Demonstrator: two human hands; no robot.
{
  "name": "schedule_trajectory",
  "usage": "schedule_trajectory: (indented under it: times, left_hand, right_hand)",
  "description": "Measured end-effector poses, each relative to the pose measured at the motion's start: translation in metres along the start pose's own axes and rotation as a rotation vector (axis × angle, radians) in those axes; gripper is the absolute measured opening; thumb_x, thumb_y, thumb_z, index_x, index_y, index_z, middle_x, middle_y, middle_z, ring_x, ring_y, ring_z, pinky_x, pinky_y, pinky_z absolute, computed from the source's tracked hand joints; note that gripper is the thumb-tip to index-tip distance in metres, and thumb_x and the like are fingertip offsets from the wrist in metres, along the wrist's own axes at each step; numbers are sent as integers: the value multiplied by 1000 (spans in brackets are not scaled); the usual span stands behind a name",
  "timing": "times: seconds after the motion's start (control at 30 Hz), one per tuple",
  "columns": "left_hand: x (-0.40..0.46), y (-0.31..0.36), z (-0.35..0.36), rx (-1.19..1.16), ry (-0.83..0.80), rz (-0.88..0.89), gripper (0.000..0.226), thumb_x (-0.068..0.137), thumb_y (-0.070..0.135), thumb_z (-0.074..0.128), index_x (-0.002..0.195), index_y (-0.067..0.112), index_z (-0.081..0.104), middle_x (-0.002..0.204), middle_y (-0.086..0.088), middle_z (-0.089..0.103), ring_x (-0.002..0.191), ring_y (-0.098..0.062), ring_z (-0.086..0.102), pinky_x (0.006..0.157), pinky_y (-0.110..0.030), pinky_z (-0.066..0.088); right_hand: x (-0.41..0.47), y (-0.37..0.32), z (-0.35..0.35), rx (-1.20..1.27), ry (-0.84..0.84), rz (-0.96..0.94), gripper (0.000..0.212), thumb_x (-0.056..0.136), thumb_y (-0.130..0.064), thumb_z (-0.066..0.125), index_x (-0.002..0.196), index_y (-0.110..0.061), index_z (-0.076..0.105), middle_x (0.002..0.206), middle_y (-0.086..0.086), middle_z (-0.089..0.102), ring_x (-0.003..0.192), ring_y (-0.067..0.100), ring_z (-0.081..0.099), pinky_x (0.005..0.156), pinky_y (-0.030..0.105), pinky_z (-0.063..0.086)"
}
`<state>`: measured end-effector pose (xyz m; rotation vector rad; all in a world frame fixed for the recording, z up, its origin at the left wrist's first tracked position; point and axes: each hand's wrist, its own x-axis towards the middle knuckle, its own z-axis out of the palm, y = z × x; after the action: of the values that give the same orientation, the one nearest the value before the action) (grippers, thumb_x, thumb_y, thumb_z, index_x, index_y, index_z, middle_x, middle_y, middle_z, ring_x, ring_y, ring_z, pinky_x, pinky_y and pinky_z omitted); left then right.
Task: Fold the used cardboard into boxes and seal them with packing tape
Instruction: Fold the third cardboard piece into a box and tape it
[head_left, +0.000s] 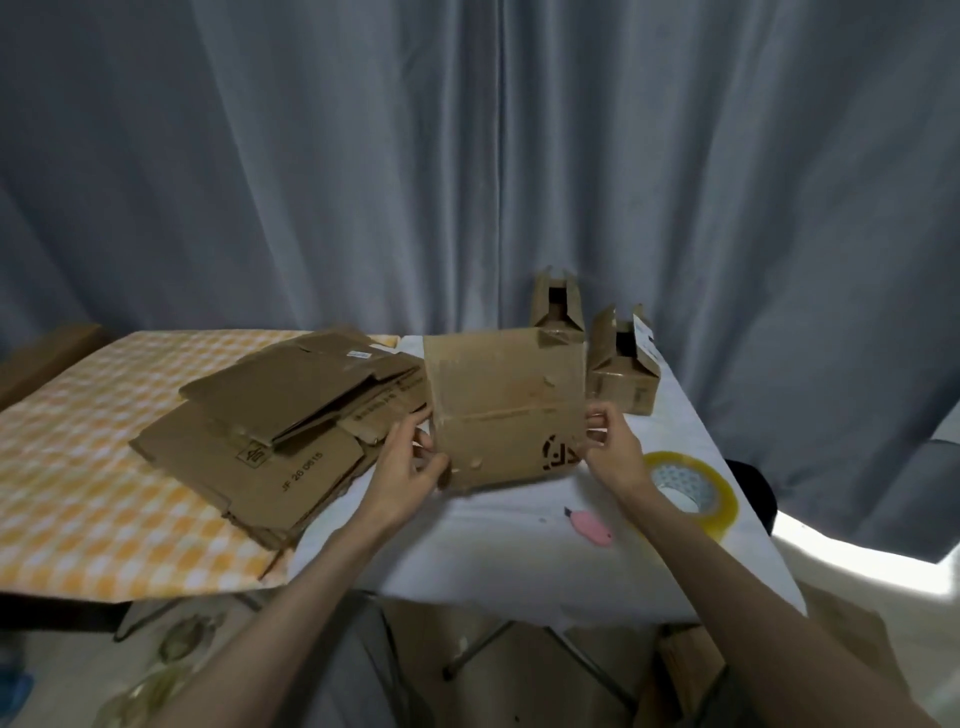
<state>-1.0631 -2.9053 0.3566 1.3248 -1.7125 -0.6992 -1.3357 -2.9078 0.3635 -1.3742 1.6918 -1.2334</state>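
Two hands hold one flattened cardboard piece (506, 405) upright above the white-covered table (519, 545), near its middle. The left hand (408, 467) grips the piece's lower left edge, fingers curled around it with the thumb on the near face. The right hand (613, 447) pinches the lower right edge, fingertips curled onto the cardboard beside a dark printed mark. A horizontal crease runs across the panel just above both hands.

To the left, a stack of flattened cardboard (270, 441) lies partly on the white cover and partly on an orange checked cloth (78, 493); the top sheets are fanned out, and one bears printed lettering. Behind the held piece, two small assembled boxes stand with their top flaps open: one box (556, 306) partly hidden by the held panel, the other box (623, 374) just to its right.

A roll of clear packing tape (693, 488) lies flat on the table beside the right wrist. A pink utility cutter (589, 527) lies between the forearms, near the tape. Grey curtains (467, 156) hang behind the table.
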Motion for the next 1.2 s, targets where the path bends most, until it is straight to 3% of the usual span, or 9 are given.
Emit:
schedule_trajectory:
  times: [0.1, 0.23, 0.33, 0.5, 0.67, 0.83, 0.93, 1.1, 1.2]
  left_hand:
    - [-8, 0, -5, -28, -37, 9, 8, 97, 16, 59, 95, 22, 63, 109, -1, 54, 90, -6, 60, 83, -43, 58]
    - [-5, 4, -11, -97, -41, -32, 22, 99, 16, 55, 83, 17, 71, 104, -4, 61, 94, -16, 63, 86, -47, 57]
    - [13, 1, -13, -65, 127, -73, 5, 96, 14, 59, 100, 13, 63, 106, -6, 62, 95, -20, 61, 92, -48, 52]
    - [54, 0, -16, -224, 49, -249, 77, 90, 21, 73, 152, 15, 29, 140, 5, 46, 125, -14, 49, 107, -33, 41]
    - [70, 3, -10, -151, 88, -269, 71, 84, 51, 69, 142, 21, 42, 108, 9, 56, 96, -5, 55, 76, -23, 44]
    - [48, 6, -6, -5, 104, -111, 51, 75, 62, 65, 114, 30, 57, 80, 7, 55, 70, -9, 56, 62, -27, 42]
    - [36, 16, -9, 55, 4, -38, 51, 80, 71, 53, 111, 31, 58, 82, 5, 63, 65, -7, 64, 59, -22, 43]
    - [58, 48, -10, 205, 93, 103, 49, 87, 58, 59, 119, 21, 60, 114, 3, 58, 106, -14, 58, 89, -35, 48]
    - [88, 72, -5, 422, -236, 208, 103, 66, 66, 79, 149, 22, 37, 150, 0, 38, 136, -17, 39, 109, -37, 37]
  right_hand:
    - [2, 13, -1, -40, -62, 132, 18, 95, -18, 63, 111, -21, 55, 102, 0, 67, 94, 14, 63, 70, 24, 48]
    - [13, 10, 0, -17, -31, 194, 40, 97, -29, 63, 133, -16, 51, 96, 10, 66, 84, 21, 65, 81, 35, 55]
    - [18, 1, 3, 101, 23, 253, 51, 96, -22, 64, 139, -12, 38, 87, 11, 70, 86, 25, 69, 94, 45, 55]
    - [11, -16, 7, 308, 117, 246, 37, 97, -22, 59, 128, -20, 40, 85, 10, 71, 71, 20, 69, 80, 41, 61]
    - [2, -28, 5, 379, 69, 295, 37, 95, -35, 60, 125, -18, 46, 91, 8, 72, 75, 25, 75, 73, 41, 63]
    - [5, -37, 1, 395, 44, 213, 47, 91, -57, 60, 124, -26, 48, 110, -8, 59, 99, 15, 65, 79, 37, 60]
    - [12, -44, 2, 302, 18, 176, 44, 90, -47, 65, 126, -23, 53, 108, -10, 61, 100, 9, 60, 78, 31, 53]
    - [22, -52, 2, 176, 40, 171, 25, 96, -28, 56, 119, -18, 60, 98, -7, 61, 85, 8, 57, 63, 24, 45]
    - [25, -52, -2, 142, 74, 159, 24, 97, -26, 55, 118, -17, 63, 95, -9, 60, 83, 6, 56, 61, 24, 44]
